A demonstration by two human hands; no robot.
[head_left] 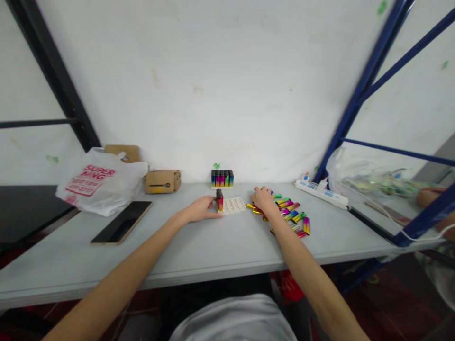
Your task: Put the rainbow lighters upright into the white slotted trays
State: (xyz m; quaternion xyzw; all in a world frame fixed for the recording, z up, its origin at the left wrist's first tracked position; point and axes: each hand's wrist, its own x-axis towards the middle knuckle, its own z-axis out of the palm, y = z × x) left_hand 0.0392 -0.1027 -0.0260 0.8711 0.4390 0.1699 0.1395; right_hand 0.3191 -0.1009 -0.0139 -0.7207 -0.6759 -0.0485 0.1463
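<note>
At the middle of the table lies a white tray (234, 205) with a grid of small sockets. A short row of lighters (220, 201) stands upright at its left end, red toward me with dark tops. My left hand (202, 209) grips this end, with the thumb at the near corner and the fingers around the lighters' left side. Over a loose pile of shiny multicoloured lighters (293, 214) to the right is my right hand (263, 198). Its fingers are bent down and slightly apart, touching the pile's left part; the fingertips are partly hidden.
Against the wall stands a filled block of lighters (222, 178). A cardboard box (162, 182), a white plastic bag (103, 182) and a dark phone (122, 222) are on the left. A power strip (322, 194) lies right, beside the blue rack post (355, 102). Another person's hand (432, 196) shows far right.
</note>
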